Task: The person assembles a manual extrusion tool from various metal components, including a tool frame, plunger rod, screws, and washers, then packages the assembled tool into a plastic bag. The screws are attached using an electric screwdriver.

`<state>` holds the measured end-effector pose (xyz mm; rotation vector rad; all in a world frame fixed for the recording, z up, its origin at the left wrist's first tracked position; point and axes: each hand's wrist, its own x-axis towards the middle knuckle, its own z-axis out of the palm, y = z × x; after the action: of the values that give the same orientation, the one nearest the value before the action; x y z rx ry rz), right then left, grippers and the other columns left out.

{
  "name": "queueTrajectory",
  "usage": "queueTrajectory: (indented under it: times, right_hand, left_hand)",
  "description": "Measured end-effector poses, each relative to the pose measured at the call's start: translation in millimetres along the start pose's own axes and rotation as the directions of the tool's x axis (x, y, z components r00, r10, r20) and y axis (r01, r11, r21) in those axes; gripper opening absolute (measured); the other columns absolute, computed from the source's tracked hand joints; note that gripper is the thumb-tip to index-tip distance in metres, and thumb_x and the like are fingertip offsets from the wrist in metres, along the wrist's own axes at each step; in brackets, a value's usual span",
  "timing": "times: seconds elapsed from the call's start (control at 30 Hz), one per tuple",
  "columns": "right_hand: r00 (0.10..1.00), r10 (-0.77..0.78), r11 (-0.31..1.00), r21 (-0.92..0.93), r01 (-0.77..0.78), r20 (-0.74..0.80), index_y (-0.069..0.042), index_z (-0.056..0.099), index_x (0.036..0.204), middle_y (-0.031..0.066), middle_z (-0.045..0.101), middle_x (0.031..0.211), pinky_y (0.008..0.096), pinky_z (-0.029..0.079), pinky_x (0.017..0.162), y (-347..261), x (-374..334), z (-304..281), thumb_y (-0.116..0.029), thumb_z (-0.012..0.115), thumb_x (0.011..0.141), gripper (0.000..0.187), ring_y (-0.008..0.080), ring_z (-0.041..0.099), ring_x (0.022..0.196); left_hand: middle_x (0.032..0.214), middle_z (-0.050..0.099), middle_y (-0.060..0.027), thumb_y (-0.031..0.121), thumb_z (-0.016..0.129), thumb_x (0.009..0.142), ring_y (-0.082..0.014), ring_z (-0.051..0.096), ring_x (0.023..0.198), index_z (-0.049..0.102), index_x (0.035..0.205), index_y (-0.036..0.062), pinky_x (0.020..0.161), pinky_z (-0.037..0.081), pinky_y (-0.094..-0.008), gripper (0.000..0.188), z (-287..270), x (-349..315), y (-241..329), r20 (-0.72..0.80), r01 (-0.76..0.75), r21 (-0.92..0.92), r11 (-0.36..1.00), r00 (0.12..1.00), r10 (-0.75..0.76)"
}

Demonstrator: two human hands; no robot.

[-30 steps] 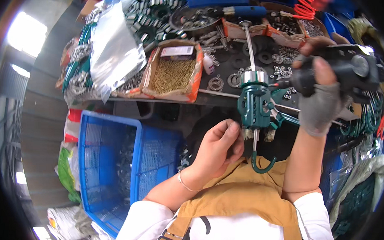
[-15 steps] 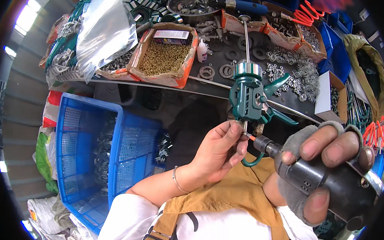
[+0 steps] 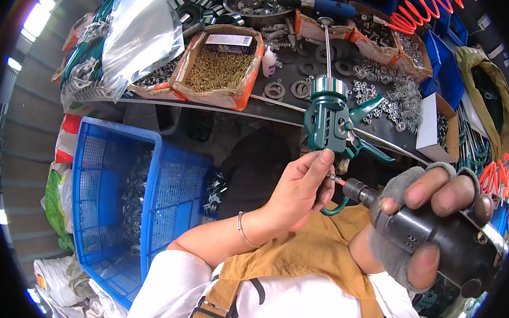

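A green caulking gun (image 3: 328, 125) stands upright ahead of me, at the bench's front edge. Its metal rod (image 3: 328, 48) rises to a round disc at the top, and a green hook (image 3: 336, 210) curves out below. My left hand (image 3: 305, 184) is closed, thumb and fingers pinched round the rod's lower end, which they mostly hide. In a grey fingerless glove, my right hand (image 3: 428, 212) grips a black power screwdriver (image 3: 432, 240). The orange-ringed bit (image 3: 340, 181) points left and meets a small metal piece at my left fingertips.
An orange-edged carton (image 3: 219, 72) of small brass-coloured screws lies on the bench, beside a white bottle (image 3: 269, 62). Springs (image 3: 403, 103), washers and nuts spread behind the gun. A blue crate (image 3: 153, 200) stands at my left. A coiled red hose (image 3: 422, 16) hangs at the back right.
My left hand has risen slightly and its thumb now covers the rod below the gun's body. The screwdriver has shifted a little right, its bit still at the fingertips.
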<state>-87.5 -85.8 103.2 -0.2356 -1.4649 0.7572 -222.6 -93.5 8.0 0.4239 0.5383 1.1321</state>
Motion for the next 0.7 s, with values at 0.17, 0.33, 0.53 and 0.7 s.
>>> queueTrajectory:
  times: [0.17,0.33,0.53,0.7]
  right_hand:
    - [0.993,0.077,0.992,0.111,-0.067,-0.084,-0.004,0.039,0.13,0.01,0.045,0.104,0.0317,0.054,0.066,-2.9,-1.7,-0.8,-0.018,0.067,0.078,0.061,0.0224,0.049,0.091]
    - [0.991,0.133,0.988,0.083,-0.131,-0.014,-0.005,0.042,0.129,0.0113,0.047,0.11,0.0341,0.052,0.069,-4.2,-0.8,-18.1,-0.015,0.067,0.08,0.056,0.0245,0.05,0.097]
    - [0.958,0.103,0.992,-0.036,-0.117,-0.268,-0.005,0.041,0.132,0.0193,0.061,0.099,0.0348,0.056,0.06,26.9,-9.3,-13.1,-0.015,0.075,0.079,0.064,0.0277,0.062,0.079]
    - [0.976,0.079,0.99,-0.097,-0.1,-0.201,-0.004,0.04,0.132,0.0212,0.061,0.097,0.0349,0.056,0.064,49.7,-4.4,-14.7,-0.01,0.072,0.079,0.062,0.0259,0.063,0.079]
  left_hand:
    - [0.081,0.059,-0.0028,0.038,0.047,0.1,-0.0051,0.049,0.056,0.053,0.109,0.0062,0.043,0.033,-0.0184,0.033,6.1,-0.7,10.2,0.151,-0.046,0.088,0.995,0.988,0.032]
    - [0.093,0.058,-0.0039,0.025,0.059,0.096,-0.0061,0.045,0.056,0.052,0.124,0.0041,0.041,0.026,-0.0182,0.036,-23.4,26.6,66.5,0.027,-0.608,0.55,0.573,0.698,0.715]
    - [0.09,0.067,-0.0132,0.011,0.073,0.073,-0.0292,0.063,0.079,0.069,0.097,0.0026,0.074,0.05,-0.0364,0.027,-90.4,50.3,237.3,0.357,-0.039,0.796,-0.604,0.836,0.416]
    - [0.081,0.065,-0.0174,0.012,0.075,0.066,-0.0344,0.062,0.086,0.069,0.083,0.0039,0.077,0.048,-0.0422,0.02,-91.5,68.4,239.4,-0.03,0.157,0.591,-0.791,0.985,0.172]
